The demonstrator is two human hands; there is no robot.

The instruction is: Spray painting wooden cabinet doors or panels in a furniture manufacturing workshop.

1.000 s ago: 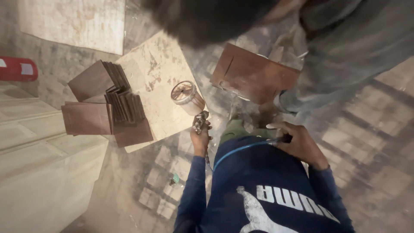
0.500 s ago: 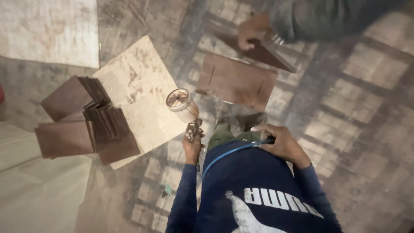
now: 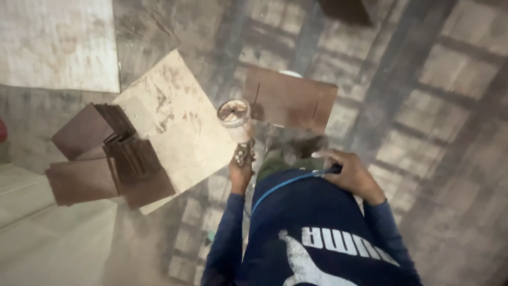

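Item: spray gun (image 3: 241,139), gripped in my left hand (image 3: 239,172), cup upright, just left of the brown panel (image 3: 290,99). My right hand (image 3: 349,175), below that panel, pinched the blue hose (image 3: 286,182).

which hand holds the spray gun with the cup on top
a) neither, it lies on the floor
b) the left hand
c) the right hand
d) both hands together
b) the left hand grips the spray gun, its cup raised beside the brown panel, while the right hand holds the blue hose at the waist.

One spray gun (image 3: 239,132), one brown panel (image 3: 291,99)
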